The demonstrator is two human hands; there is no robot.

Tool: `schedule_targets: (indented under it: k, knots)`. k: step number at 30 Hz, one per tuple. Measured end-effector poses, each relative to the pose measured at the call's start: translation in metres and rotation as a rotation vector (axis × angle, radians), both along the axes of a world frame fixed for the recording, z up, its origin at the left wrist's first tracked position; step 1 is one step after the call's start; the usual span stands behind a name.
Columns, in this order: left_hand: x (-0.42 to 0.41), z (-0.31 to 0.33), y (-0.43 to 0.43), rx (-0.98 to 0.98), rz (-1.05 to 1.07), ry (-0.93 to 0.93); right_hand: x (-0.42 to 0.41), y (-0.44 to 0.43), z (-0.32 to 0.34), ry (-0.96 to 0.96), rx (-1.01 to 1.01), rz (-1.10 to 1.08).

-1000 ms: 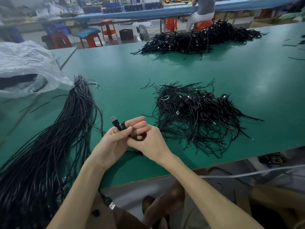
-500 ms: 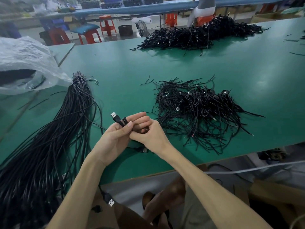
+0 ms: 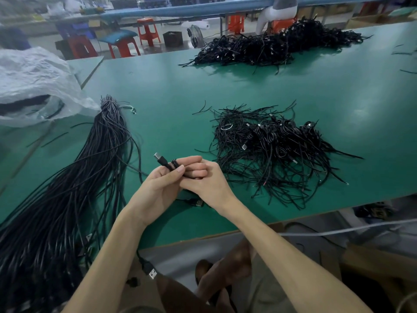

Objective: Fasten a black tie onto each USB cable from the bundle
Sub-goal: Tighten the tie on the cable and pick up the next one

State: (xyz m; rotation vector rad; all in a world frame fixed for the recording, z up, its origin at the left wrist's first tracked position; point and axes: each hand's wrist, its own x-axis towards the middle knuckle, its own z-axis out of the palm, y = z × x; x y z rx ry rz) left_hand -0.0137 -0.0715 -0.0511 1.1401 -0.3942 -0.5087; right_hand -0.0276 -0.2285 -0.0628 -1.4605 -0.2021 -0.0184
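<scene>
Black, seemingly limp and light, the USB cable (image 3: 164, 162) was pinched under the thumb of the left hand (image 3: 155, 188), plug (image 3: 158, 156) toward 11 o'clock, bundle (image 3: 74, 181) at 9 o'clock; the right hand (image 3: 207, 181) curled over its coil. Best hold: behind the plug, by the black tie (image 3: 174, 163).

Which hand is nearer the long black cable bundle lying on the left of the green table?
Left. The left hand, gripping a black USB cable, is just right of the long black cable bundle; the right hand sits beyond it, farther right.
</scene>
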Motion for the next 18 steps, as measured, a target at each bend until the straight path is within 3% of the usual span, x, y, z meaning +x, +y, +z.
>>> schedule_targets:
  k: [18]
  knots:
    - [0.0046,0.0000,0.0017,-0.015,-0.055,-0.023,-0.0002,0.0001,0.0006,0.031,-0.044,-0.043]
